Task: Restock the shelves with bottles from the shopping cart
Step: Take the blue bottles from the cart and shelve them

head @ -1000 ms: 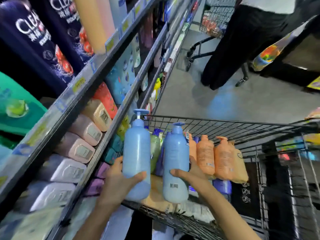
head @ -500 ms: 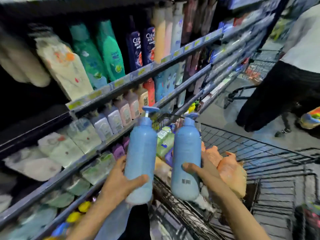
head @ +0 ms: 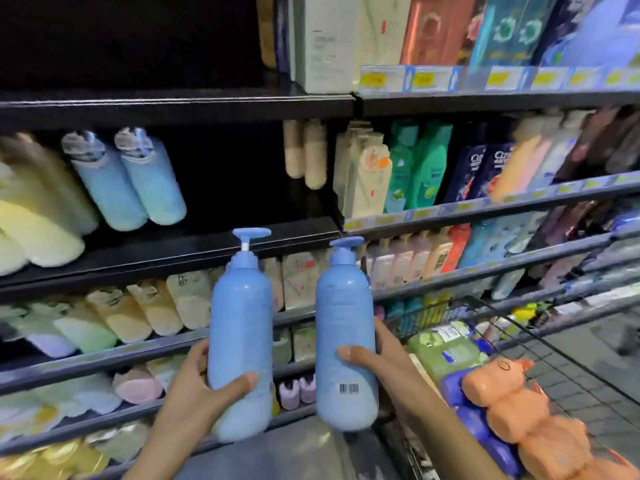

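We grip one blue pump bottle upright in each of our hands: left hand (head: 204, 386) on the left bottle (head: 241, 344), right hand (head: 377, 362) on the right bottle (head: 344, 341). Matching shelf bottles (head: 128, 178) lie above-left of the left bottle, nearer our left hand.

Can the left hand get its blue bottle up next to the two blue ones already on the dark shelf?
Probably yes. The left hand grips its blue pump bottle upright, below and right of the two blue shelf bottles. The dark shelf beside them looks open, nothing between.
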